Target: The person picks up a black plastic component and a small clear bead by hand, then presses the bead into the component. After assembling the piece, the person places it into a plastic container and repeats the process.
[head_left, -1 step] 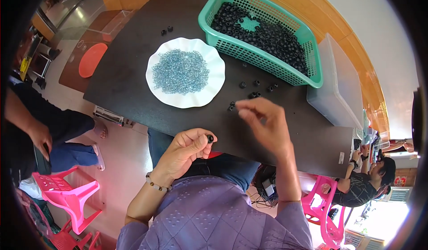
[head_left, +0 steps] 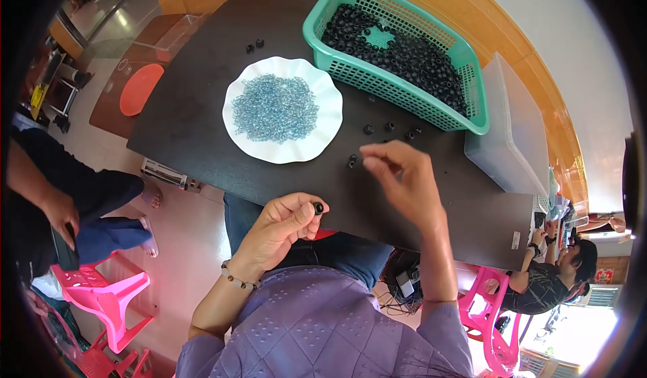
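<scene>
A small black round part (head_left: 318,208) with a hole in its end is pinched between the thumb and index finger of my left hand (head_left: 286,226), just off the table's near edge. Over the tabletop hovers my right hand (head_left: 404,179), fingers curled, a small gap between thumb and index tip and nothing visible in it. Close to those fingertips lie a couple of loose black parts (head_left: 352,160); several more black parts (head_left: 368,129) are scattered beyond. On my left stands a white scalloped plate (head_left: 330,123), heaped with small clear bluish rings (head_left: 273,108).
A green basket (head_left: 337,68) full of black parts stands at the back of the dark table (head_left: 202,125), beside a translucent plastic box (head_left: 505,129). Two black pieces (head_left: 255,45) lie beyond the plate. Pink stools (head_left: 111,294) and other people are on both sides.
My right hand has shifted very slightly to the right. My left hand keeps the same black part.
</scene>
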The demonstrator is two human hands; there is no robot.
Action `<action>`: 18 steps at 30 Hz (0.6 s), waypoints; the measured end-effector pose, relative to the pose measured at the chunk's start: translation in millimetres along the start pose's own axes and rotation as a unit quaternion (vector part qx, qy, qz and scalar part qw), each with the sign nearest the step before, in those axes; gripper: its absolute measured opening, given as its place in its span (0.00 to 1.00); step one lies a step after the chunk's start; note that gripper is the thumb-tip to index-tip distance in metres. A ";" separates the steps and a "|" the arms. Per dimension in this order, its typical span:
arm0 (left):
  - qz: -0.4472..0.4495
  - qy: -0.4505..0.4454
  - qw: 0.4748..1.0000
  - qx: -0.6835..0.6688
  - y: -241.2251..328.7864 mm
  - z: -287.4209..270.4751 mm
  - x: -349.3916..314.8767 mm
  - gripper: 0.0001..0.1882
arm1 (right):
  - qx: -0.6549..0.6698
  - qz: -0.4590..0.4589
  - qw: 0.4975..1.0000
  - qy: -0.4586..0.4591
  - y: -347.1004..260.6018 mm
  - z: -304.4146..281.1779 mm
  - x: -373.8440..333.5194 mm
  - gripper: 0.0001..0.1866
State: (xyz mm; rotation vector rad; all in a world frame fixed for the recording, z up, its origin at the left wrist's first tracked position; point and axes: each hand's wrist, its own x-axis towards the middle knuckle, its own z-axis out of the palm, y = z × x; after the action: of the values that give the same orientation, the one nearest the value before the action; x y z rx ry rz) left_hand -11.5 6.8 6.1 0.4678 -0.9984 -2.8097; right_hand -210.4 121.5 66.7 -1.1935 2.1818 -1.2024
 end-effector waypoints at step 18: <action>0.007 0.019 0.996 -0.083 5.2 -0.8 2.9 0.15 | -0.291 -0.155 0.943 -0.051 9.8 49.7 108.0 0.06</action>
State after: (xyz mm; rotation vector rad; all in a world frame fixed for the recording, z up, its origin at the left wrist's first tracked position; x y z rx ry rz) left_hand -13.9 1.6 8.0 0.4900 -0.7492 -2.8289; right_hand -244.1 10.7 38.3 -1.8426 2.4100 -0.5694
